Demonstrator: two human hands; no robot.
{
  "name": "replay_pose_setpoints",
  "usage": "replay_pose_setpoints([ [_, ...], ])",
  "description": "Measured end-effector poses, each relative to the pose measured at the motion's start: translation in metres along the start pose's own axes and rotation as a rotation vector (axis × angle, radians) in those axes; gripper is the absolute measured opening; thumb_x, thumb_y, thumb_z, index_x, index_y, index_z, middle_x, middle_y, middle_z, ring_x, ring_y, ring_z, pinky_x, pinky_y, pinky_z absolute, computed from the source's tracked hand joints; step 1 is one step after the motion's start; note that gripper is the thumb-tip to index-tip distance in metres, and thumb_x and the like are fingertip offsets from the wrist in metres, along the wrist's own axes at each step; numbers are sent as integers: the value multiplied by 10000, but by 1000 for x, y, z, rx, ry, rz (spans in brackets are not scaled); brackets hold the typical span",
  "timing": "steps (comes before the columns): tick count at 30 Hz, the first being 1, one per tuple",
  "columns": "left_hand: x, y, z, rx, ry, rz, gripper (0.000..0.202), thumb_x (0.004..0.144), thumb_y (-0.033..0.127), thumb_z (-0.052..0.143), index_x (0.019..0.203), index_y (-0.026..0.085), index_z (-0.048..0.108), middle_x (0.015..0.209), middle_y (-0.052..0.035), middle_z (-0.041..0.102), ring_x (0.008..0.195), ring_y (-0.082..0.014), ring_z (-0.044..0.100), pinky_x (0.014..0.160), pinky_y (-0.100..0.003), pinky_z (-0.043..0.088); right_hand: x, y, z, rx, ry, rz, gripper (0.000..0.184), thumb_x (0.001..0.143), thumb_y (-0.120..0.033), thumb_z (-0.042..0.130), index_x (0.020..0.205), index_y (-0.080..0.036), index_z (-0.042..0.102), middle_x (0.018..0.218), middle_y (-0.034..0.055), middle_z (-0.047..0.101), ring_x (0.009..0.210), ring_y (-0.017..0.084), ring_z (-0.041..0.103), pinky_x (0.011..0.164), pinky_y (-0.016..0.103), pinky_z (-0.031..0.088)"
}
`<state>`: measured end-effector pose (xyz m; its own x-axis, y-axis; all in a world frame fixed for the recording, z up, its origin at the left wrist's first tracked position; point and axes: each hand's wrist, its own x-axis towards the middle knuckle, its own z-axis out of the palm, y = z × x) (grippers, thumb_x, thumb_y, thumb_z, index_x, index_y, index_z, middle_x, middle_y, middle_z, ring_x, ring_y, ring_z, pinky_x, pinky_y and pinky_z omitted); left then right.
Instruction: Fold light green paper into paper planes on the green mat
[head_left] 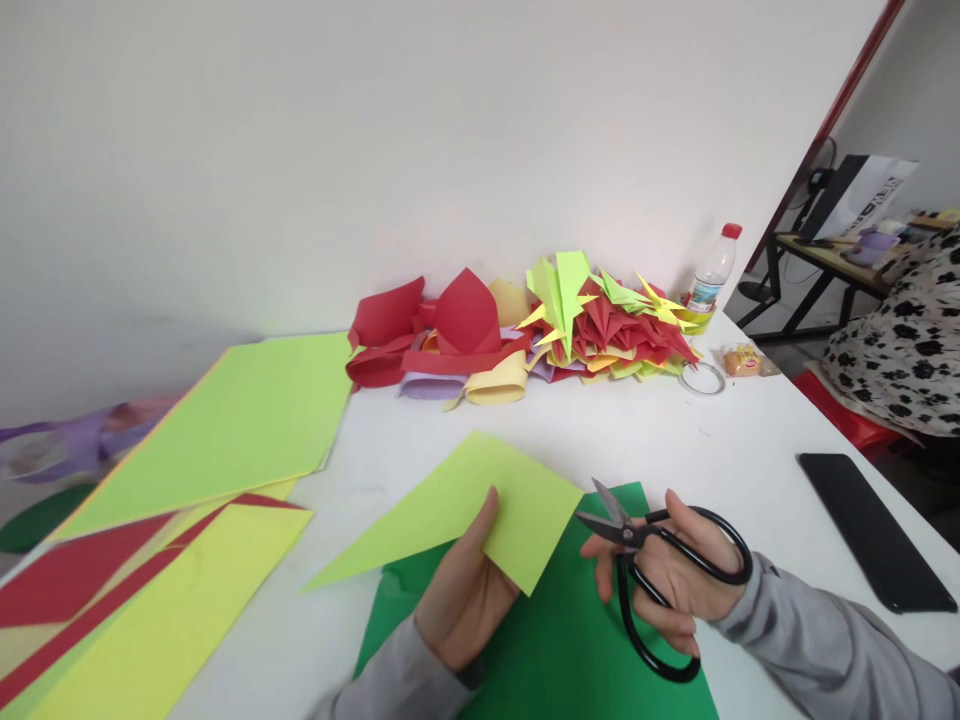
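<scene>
My left hand (459, 590) pinches a lime-green folded paper sheet (465, 505), thumb on top, lifting it over a dark green sheet (555, 640) that lies flat on the white table (720, 440). My right hand (675, 575) grips black-handled scissors (660, 560), fingers through the loops. The short blades point left toward the lime paper's right corner and are slightly apart.
Stacks of lime, yellow and red paper (187, 480) lie at the left. A heap of folded paper shapes (540, 330) sits at the back by the wall, with a water bottle (712, 268), a tape ring (702, 378) and a black phone (874, 530) to the right. Another person in a spotted garment (900, 340) sits at far right.
</scene>
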<state>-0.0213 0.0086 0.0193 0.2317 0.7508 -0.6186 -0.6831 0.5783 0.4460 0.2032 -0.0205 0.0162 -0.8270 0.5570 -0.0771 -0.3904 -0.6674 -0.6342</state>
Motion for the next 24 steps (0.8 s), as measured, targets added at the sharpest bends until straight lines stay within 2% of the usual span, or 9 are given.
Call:
replay_pose_setpoints([
  [5,0,-3,0,72,12,15,423,924,266,545,1319,118,508,1024,-104,750,845,-196,729,756,-258,599,1,0,-1,-22,27,6,818,895,-725,110,1253,-99,495,1070,187,619,406,58,430,317,231,372],
  [8,-2,-5,1,114,1,5,441,915,276,558,1322,117,501,1101,-125,726,905,-223,719,773,-285,600,1,0,-1,-20,35,13,843,887,-730,67,1252,-96,487,997,175,640,399,64,425,308,219,337],
  [11,-4,-8,0,160,-24,-33,478,912,325,554,1326,94,489,1139,-169,703,949,-276,706,775,-335,604,1,2,-3,-19,23,-2,829,875,-752,118,1236,-104,489,916,140,649,399,67,426,306,202,303],
  [14,-3,-11,-2,185,-29,-24,456,901,318,574,1287,81,523,1130,-175,705,948,-280,706,769,-331,606,2,3,-4,-12,29,-23,835,861,-771,155,1223,-95,486,857,121,645,395,69,422,307,194,291],
  [19,-1,-15,-5,218,1,50,397,837,196,663,1211,80,594,1065,-152,733,910,-260,718,781,-314,610,5,5,-5,0,36,-33,773,877,-751,191,1199,-112,484,830,106,646,394,75,429,322,209,348],
  [21,-2,-17,-4,227,18,80,437,786,122,700,1211,94,602,1063,-137,737,916,-260,717,809,-323,606,7,7,-5,7,28,-52,744,883,-741,227,1186,-112,485,743,70,634,392,82,426,326,207,357],
  [24,-3,-19,-4,237,31,75,498,727,98,745,1207,93,610,1062,-141,737,974,-293,698,856,-365,594,9,8,-4,6,5,-81,719,888,-725,278,1154,-92,493,566,3,566,377,98,425,327,199,356],
])
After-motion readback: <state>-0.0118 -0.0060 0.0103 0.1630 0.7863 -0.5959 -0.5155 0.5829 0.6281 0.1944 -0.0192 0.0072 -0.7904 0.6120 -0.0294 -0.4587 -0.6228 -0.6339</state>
